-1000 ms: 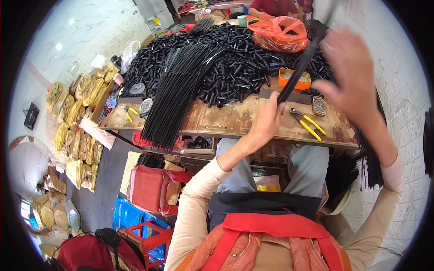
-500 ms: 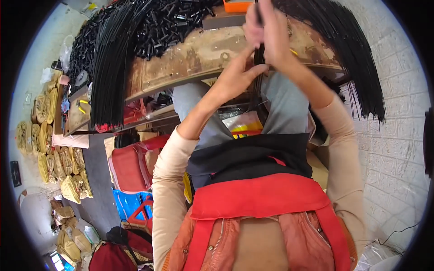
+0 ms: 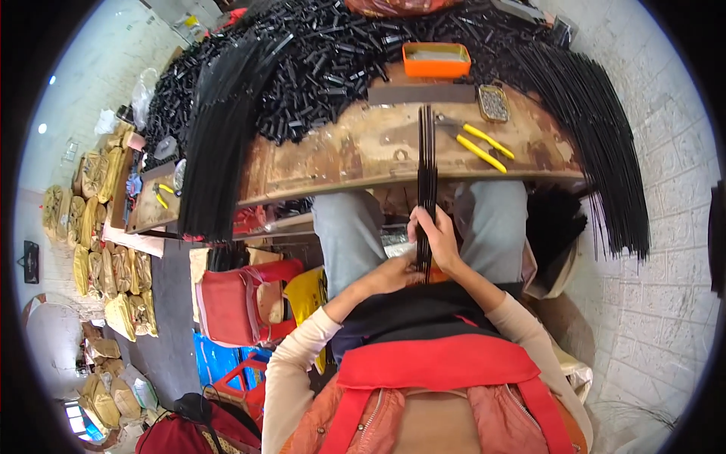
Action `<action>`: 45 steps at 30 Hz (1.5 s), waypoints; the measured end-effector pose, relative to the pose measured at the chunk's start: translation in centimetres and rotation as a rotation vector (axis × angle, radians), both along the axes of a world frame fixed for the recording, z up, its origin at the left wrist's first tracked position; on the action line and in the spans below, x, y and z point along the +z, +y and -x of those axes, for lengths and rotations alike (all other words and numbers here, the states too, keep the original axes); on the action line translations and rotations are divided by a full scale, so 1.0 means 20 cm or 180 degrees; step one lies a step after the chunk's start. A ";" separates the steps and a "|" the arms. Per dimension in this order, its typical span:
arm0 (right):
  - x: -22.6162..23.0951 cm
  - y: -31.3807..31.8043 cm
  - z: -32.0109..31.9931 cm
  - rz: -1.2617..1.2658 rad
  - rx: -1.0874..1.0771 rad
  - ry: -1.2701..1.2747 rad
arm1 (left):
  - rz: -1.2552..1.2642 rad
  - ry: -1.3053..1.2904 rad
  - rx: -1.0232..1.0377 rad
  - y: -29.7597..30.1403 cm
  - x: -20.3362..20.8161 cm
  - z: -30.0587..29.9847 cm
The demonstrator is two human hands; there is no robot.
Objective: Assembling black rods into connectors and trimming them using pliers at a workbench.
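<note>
Bundle of thin, straight black rods (image 3: 427,181), running up-down mid-frame | right hand (image 3: 441,240) grips lower half | left hand (image 3: 393,275) nearer bottom end, hold I can't tell

No text, label, brand, number or sign can be read anywhere in view. On the stacked tan packages (image 3: 119,269), the blue package (image 3: 212,359) and the yellow bag (image 3: 304,296), any print is too small or too blurred to tell letters or figures from creases and glare.
</note>
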State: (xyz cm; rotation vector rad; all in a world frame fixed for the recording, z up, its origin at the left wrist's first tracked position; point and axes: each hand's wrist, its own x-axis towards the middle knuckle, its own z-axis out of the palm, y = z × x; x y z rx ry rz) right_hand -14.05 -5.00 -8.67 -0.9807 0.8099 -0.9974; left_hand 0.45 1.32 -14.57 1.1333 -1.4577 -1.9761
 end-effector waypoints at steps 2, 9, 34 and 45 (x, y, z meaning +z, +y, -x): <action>0.07 -0.04 0.02 0.0014 -0.0025 -0.0309 | 0.1225 -0.1489 -0.0786 -0.06 0.22 -0.08; 0.01 -0.18 -0.05 0.0372 -0.0221 -0.0099 | 0.2670 -0.2646 0.0665 -0.45 0.82 -0.32; -0.06 -0.20 -0.06 0.0303 -0.0132 -0.0382 | 0.3147 -0.3975 0.1399 -1.11 0.81 -0.59; -0.04 -0.18 -0.08 0.0236 -0.0225 -0.0303 | 0.2961 -0.4498 0.1805 -1.17 0.73 -0.59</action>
